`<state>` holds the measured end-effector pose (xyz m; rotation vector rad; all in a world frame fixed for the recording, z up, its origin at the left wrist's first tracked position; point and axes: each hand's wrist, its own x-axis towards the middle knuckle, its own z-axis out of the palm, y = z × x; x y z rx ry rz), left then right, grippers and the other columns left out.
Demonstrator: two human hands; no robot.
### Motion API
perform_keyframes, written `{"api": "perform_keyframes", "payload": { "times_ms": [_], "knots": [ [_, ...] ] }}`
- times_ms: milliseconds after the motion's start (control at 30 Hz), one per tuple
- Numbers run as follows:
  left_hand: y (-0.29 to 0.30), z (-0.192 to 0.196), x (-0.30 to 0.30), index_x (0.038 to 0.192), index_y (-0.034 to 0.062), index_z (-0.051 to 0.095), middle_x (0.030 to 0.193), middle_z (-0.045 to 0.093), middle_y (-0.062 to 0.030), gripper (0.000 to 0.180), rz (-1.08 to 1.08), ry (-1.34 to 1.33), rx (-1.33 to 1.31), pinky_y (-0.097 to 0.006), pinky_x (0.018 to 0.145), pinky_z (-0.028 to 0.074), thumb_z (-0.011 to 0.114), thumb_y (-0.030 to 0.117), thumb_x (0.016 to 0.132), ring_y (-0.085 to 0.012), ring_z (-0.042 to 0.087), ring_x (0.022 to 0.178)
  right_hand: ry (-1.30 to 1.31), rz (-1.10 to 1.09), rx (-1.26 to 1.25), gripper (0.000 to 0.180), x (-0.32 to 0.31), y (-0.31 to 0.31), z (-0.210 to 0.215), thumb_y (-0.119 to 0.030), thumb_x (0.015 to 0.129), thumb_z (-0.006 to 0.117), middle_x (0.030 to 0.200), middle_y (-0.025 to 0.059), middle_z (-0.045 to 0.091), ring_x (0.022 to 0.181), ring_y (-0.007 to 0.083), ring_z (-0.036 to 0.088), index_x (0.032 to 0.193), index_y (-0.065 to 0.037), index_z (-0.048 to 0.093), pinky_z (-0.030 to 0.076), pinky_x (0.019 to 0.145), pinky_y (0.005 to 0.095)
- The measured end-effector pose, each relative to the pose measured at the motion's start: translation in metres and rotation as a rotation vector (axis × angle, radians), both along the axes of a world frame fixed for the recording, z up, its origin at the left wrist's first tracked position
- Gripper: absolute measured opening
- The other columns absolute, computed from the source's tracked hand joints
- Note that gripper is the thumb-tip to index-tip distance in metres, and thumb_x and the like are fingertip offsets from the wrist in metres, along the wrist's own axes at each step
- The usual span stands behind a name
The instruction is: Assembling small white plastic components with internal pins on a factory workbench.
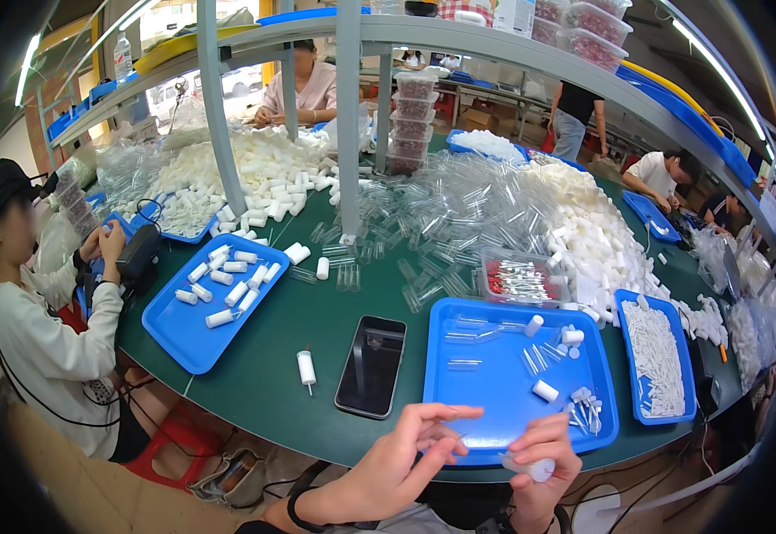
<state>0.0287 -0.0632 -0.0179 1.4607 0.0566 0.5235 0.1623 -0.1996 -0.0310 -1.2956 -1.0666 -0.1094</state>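
Over the near edge of the blue tray (435,392), my right hand (550,442) grips a small white cylinder (541,469), its round end tilted toward me. To its left is my left hand (419,449), fingers stretched and apart; I make out nothing held in it. Inside the tray lie clear plastic tubes (464,364), a few white cylinders (545,390) and a cluster of small white stemmed pieces (586,412). A phone (372,366) with a dark screen rests left of the tray. Beside it is another white cylinder (306,368) with a thin stem.
Behind the tray stand a box of red-and-white parts (521,278) and heaps of clear tubes (459,209) and white cylinders (597,236). A tray of white sticks (658,360) is at right, another blue tray (194,329) at left. Shelf posts (349,133) rise from the table. A co-worker (49,303) sits left.
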Motion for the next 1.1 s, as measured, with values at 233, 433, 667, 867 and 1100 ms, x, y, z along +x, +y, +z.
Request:
{"api": "perform_keyframes", "payload": {
  "times_ms": [233, 433, 667, 867, 1100],
  "knots": [
    [0.001, 0.007, 0.0, 0.13, -0.0023, 0.034, 0.095, 0.057, -0.0128, 0.04, 0.008, 0.079, 0.036, -0.022, 0.068, 0.04, 0.041, 0.009, 0.092, -0.0097, 0.048, 0.077, 0.209, 0.227, 0.202, 0.032, 0.014, -0.005, -0.007, -0.018, 0.068, 0.083, 0.092, 0.012, 0.063, 0.083, 0.0234, 0.062, 0.09, -0.002, 0.067, 0.048, 0.068, 0.0315],
    [0.003, 0.02, 0.006, 0.116, 0.002, 0.053, 0.081, 0.054, -0.0079, 0.031, -0.014, 0.085, 0.472, -0.028, 0.058, 0.044, 0.059, 0.01, 0.087, -0.0181, 0.055, 0.064, 0.123, 0.268, 0.044, 0.037, 0.015, -0.005, 0.011, -0.01, 0.061, 0.086, 0.093, 0.013, 0.065, 0.081, 0.022, 0.064, 0.092, -0.001, 0.068, 0.05, 0.068, 0.0295],
    [0.002, 0.011, 0.009, 0.115, 0.0013, 0.056, 0.089, 0.061, -0.0122, 0.039, -0.046, 0.02, 0.593, -0.032, 0.062, 0.048, 0.069, 0.011, 0.08, -0.0256, 0.061, 0.071, 0.101, 0.335, -0.164, 0.034, 0.013, -0.009, 0.021, 0.001, 0.064, 0.081, 0.092, 0.0126, 0.068, 0.083, 0.0216, 0.066, 0.095, 0.001, 0.066, 0.052, 0.071, 0.0299],
    [0.003, 0.009, 0.008, 0.112, -0.0017, 0.057, 0.088, 0.06, -0.0132, 0.037, 0.028, 0.048, 0.804, -0.033, 0.064, 0.049, 0.068, 0.012, 0.08, -0.0287, 0.06, 0.072, -0.111, 0.318, -0.299, 0.032, 0.018, -0.007, 0.024, 0.0, 0.067, 0.08, 0.092, 0.0119, 0.069, 0.082, 0.0221, 0.066, 0.094, 0.001, 0.065, 0.052, 0.071, 0.0295],
    [0.0, 0.008, 0.011, 0.109, -0.0037, 0.057, 0.086, 0.058, -0.0145, 0.034, 0.024, 0.076, 0.774, -0.034, 0.066, 0.049, 0.067, 0.011, 0.08, -0.0303, 0.06, 0.075, 0.277, 0.324, -0.182, 0.031, 0.001, -0.004, 0.007, 0.003, 0.068, 0.078, 0.094, 0.0136, 0.068, 0.086, 0.0212, 0.065, 0.096, 0.001, 0.066, 0.052, 0.073, 0.0307]
  ]
}}
